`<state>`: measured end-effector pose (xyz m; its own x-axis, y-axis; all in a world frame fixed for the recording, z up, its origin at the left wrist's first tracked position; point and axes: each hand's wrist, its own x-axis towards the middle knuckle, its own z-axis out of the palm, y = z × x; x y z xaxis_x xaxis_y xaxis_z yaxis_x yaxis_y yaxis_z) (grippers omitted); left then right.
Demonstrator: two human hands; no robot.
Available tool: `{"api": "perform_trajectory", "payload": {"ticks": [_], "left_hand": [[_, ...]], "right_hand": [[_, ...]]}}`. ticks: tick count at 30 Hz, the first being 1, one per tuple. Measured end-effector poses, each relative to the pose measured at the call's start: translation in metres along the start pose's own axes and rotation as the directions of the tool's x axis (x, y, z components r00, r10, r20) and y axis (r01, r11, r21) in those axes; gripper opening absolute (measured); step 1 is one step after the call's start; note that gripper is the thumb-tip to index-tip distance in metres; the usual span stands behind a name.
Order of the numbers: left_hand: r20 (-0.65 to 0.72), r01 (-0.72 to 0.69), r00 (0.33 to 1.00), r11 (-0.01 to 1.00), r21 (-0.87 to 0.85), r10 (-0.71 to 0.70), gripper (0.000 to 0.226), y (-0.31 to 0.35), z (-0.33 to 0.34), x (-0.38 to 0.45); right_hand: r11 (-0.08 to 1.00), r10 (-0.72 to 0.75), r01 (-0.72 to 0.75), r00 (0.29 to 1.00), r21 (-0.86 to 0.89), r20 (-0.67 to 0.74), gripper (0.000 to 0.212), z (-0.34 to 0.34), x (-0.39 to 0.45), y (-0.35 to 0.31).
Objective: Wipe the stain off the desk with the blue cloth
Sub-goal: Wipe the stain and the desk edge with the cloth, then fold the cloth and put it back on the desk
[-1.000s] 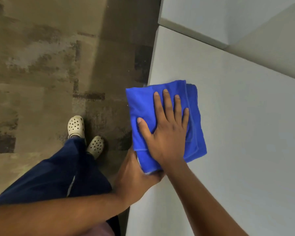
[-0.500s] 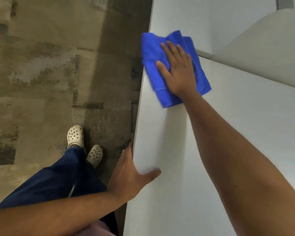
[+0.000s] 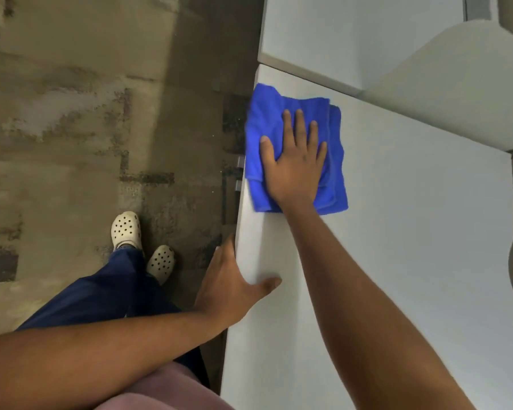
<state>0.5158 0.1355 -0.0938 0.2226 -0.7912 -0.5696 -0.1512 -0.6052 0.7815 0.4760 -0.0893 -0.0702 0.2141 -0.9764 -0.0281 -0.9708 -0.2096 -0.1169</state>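
Note:
The folded blue cloth (image 3: 264, 128) lies on the white desk (image 3: 412, 247) at its left edge, near the far corner, with one side hanging slightly over the edge. My right hand (image 3: 293, 170) presses flat on the cloth, fingers spread and pointing away from me. My left hand (image 3: 231, 294) holds the desk's left edge closer to me, thumb on top and fingers down the side. No stain shows on the visible desk surface; what lies under the cloth is hidden.
A raised white partition (image 3: 338, 39) and a curved grey panel (image 3: 456, 93) border the desk's far side. Patterned carpet (image 3: 86, 128) lies to the left, with my legs and white clogs (image 3: 125, 229) beside the desk.
My right hand slid the cloth away along the left edge, then drew it back a little toward me. My left hand left the cloth's near corner and settled on the desk edge.

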Motion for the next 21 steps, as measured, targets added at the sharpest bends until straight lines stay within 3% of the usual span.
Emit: {"api": "perform_trajectory", "payload": {"ticks": [4,7,9,10,12,15,18,21], "left_hand": [[0.041,-0.005,0.999,0.978,0.209,-0.004,0.123,0.009,-0.015,0.004],[0.31,-0.156,0.951,0.888,0.433,0.016,0.135,0.018,-0.05,0.01],[0.398,-0.129,0.914,0.878,0.462,-0.076,0.133,0.025,-0.08,0.014],[0.37,-0.079,0.924,0.897,0.436,-0.098,0.124,0.031,-0.094,0.016],[0.174,-0.01,0.983,0.939,0.344,-0.053,0.097,0.048,-0.115,0.025],[-0.127,-0.079,0.985,0.959,0.271,0.118,0.052,0.081,-0.128,0.049],[-0.17,-0.155,0.964,0.951,0.269,0.205,0.053,0.106,-0.126,0.079],[-0.158,-0.073,0.982,0.978,0.197,0.105,0.058,0.119,-0.126,0.102]], "right_hand": [[0.996,-0.091,0.091,0.996,-0.004,0.009,0.074,0.002,-0.044,0.005],[0.995,-0.098,0.098,0.995,-0.011,0.018,0.074,0.004,-0.07,0.008],[0.995,-0.102,0.102,0.994,-0.003,0.035,0.075,0.005,-0.087,0.007],[0.995,-0.101,0.101,0.994,0.003,0.046,0.076,0.005,-0.093,0.006],[0.995,-0.094,0.093,0.993,0.024,0.074,0.079,0.001,-0.1,0.003],[0.991,-0.076,0.06,0.988,0.117,0.136,0.078,-0.01,-0.102,-0.001],[0.929,0.017,-0.047,0.996,0.366,0.087,0.062,-0.029,-0.093,-0.001],[0.89,0.155,-0.121,0.987,0.439,-0.042,0.042,-0.051,-0.073,0.013]]}}
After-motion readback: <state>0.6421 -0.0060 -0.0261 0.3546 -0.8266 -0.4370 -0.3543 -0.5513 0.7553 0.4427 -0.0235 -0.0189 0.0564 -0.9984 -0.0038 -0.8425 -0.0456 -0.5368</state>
